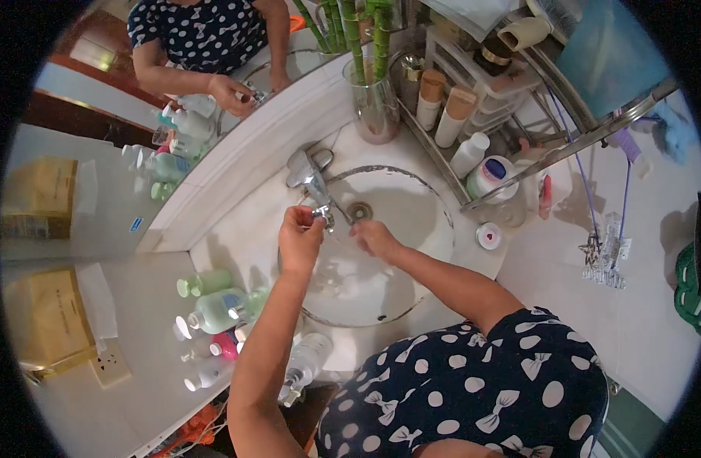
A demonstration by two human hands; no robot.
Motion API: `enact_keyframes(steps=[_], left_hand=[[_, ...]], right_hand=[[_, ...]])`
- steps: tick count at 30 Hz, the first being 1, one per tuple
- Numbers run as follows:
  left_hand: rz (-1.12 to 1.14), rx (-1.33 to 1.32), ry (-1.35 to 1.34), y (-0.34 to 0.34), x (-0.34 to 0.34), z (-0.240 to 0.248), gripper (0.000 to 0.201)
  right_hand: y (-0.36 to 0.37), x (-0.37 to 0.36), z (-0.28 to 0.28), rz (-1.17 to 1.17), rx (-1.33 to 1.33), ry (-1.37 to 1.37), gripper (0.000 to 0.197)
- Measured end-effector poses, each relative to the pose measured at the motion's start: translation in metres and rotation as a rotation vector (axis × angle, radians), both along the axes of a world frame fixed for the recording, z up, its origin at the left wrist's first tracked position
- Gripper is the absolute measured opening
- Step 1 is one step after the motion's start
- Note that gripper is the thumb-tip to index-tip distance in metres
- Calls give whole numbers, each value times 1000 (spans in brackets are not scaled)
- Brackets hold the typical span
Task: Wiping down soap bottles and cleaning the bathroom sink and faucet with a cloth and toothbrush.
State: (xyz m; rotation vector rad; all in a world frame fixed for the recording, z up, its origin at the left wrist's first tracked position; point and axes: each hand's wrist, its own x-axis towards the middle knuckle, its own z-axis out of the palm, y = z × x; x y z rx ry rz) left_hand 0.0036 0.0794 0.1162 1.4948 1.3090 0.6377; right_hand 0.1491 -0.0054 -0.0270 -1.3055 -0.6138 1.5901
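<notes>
Fingers (299, 214) of the left hand (298, 241) pinch a shiny metal piece (325, 217) over the basin (434, 244), likely so drips land inside; the right hand's (376, 240) blurred grip I cannot tell.

Silver metal piece (325, 219), navy top (442, 388) with white dots and bows

The left hand (300, 238) is partly hiding a small, silver metal piece (325, 220), the right hand (376, 241) is blurring at its fingertips, and the upper edge is cutting off green bamboo stalks (380, 46).
</notes>
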Motion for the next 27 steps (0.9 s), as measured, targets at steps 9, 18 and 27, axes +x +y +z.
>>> enact_keyframes(steps=[9, 18, 27], left_hand=[[247, -481, -79, -5, -2, 1, 49], [151, 121, 126, 32, 21, -7, 66], [100, 148, 190, 70, 35, -31, 56]], right_hand=[[2, 9, 13, 5, -5, -120, 29], [2, 17, 23, -54, 6, -87, 24], [2, 38, -9, -52, 192, -551, 22]])
